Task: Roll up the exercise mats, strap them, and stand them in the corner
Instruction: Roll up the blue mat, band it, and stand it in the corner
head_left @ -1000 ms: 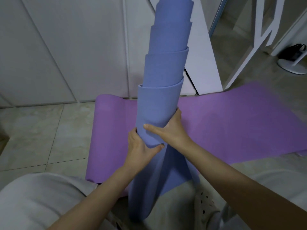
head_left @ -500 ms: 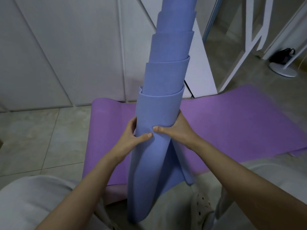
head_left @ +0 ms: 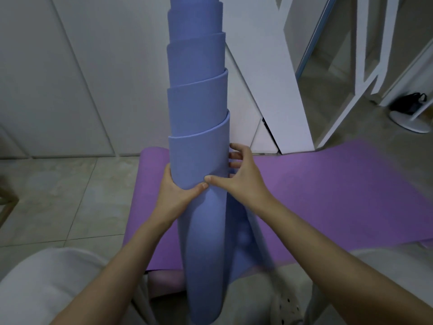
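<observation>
Blue mat (head_left: 196, 160) upright, telescoped, gripped between left hand (head_left: 174, 193), right hand (head_left: 243, 174)

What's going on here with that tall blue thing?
A person holds a rolled blue mat upright, the left hand and right hand gripping its middle from either side, thumbs meeting in front. The roll is telescoped out toward the top. A purple mat lies unrolled on the floor behind it.
</observation>
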A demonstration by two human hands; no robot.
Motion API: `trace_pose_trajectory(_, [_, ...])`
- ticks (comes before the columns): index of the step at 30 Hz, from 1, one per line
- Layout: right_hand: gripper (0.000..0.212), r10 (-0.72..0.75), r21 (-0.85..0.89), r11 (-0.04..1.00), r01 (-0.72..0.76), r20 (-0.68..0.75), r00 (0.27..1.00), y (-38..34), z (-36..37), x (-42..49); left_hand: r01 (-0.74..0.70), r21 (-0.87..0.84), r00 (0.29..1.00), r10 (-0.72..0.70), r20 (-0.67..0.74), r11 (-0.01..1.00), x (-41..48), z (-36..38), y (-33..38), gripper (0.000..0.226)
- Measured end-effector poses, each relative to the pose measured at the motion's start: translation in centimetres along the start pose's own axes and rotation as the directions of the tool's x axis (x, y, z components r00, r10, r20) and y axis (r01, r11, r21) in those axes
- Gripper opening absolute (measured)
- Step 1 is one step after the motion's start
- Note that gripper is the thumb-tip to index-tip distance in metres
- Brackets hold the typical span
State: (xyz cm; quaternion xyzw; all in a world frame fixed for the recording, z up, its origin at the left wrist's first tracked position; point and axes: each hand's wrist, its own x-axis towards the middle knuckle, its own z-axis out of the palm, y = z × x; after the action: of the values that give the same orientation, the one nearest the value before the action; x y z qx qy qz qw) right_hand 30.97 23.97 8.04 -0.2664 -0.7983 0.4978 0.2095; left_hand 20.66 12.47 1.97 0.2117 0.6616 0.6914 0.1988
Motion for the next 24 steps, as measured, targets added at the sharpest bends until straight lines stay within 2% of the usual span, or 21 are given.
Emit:
trace_pose_trajectory(3, [0.114, -0.045, -0.048, 0.998, 0.045, 0.006, 0.999, -0.8, 2.1, -0.8, -0.041, 0.073, 0.990, 0.050, -0.135, 0.996, -1.2, 1.5, 0.1, 0.085])
trace_pose_trajectory(5, [0.129, -0.045, -0.074, 0.996, 0.041, -0.056, 0.997, -1.2, 3.0, -0.9, -0.104, 0.111, 0.980, 0.121, -0.155, 0.988, -2.2, 2.9, 0.0, 0.079])
trace_pose_trajectory(6, [0.129, -0.033, -0.064, 0.998, 0.027, -0.094, 0.995, -1.2, 3.2, -0.8, -0.125, 0.160, 0.979, 0.148, -0.140, 0.979, -2.6, 3.3, -0.1, 0.083])
trace_pose_trajectory(8, [0.115, 0.002, -0.038, 0.999, -0.008, -0.133, 0.991, -1.1, 2.6, -0.4, -0.116, 0.251, 0.986, 0.141, -0.085, 0.961, -2.9, 3.2, -0.1, 0.096])
trace_pose_trajectory(12, [0.089, 0.086, -0.064, 0.993, -0.094, -0.115, 0.990, -0.4, -0.1, 0.6, -0.018, 0.036, 0.993, 0.013, 0.115, 0.999, -1.7, 1.1, 0.1, 0.095])
trace_pose_trajectory(15, [0.100, 0.094, -0.024, 0.995, -0.095, -0.022, 0.995, 0.0, -1.2, 0.9, 0.022, 0.002, 0.961, -0.022, 0.277, 1.000, -0.7, 0.1, 0.3, 0.107])
trace_pose_trajectory(18, [0.102, 0.040, 0.026, 0.999, -0.045, 0.143, 0.989, -0.4, -1.7, 0.9, 0.045, -0.041, 0.921, -0.026, 0.389, 0.998, -0.1, -0.5, 0.8, 0.096])
trace_pose_trajectory(21, [0.074, -0.005, 0.074, 0.997, -0.018, 0.293, 0.956, -1.3, -3.1, 1.0, 0.033, -0.058, 0.933, -0.009, 0.360, 0.998, -0.1, -0.9, 1.4, 0.091])
trace_pose_trajectory(24, [0.070, -0.013, 0.079, 0.997, -0.017, 0.366, 0.931, -2.3, -4.3, 1.2, -0.056, -0.049, 0.966, 0.067, 0.248, 0.997, -1.1, -0.1, 2.6, 0.091])
